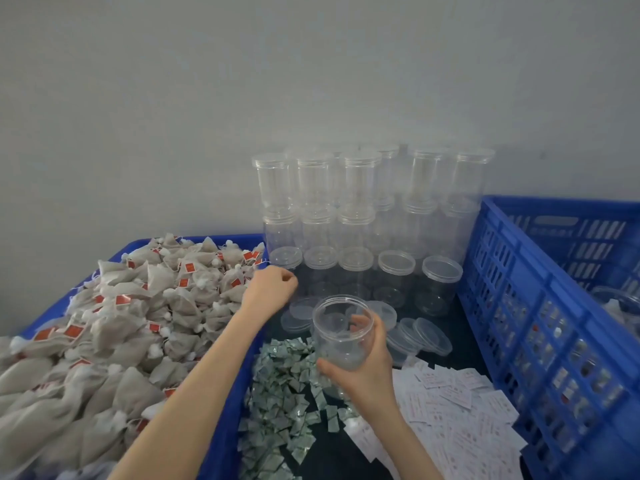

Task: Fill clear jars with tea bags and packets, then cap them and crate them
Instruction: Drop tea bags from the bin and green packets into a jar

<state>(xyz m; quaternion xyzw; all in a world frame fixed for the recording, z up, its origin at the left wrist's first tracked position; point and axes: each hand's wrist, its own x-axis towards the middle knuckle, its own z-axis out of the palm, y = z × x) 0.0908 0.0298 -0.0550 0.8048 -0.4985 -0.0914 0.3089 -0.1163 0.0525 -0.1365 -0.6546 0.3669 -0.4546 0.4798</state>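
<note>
My right hand [363,372] holds an open, empty clear plastic jar [343,332] tilted toward me above the dark bench [332,452], thumb curled across its near wall and fingers [360,322] wrapped round the far side, showing through the plastic. My left hand [272,285] reaches out over the far right corner of the shallow blue tray [227,427] heaped with beige mesh tea bags [114,327] carrying red tags and white string knots; its fingers are curled inward, and I cannot tell whether they are pinching anything. Just beside the tray, below the jar, lies a spread of small grey-green foil packets [282,400], and to their right a scatter of flat white paper sachets [457,410] with reddish print. Beyond the jar, loose clear round lids [419,336] lie on the bench, some overlapping. Behind them stands a row of capped clear jars [396,278], and against the pale wall [242,81] more capped jars are stacked in tiers [360,188]. On my right sits a tall blue slotted plastic crate [540,334], touching the edge of the sachet pile; through its wall and over its rim I can make out jars inside it, with contents too blurred to name.
</note>
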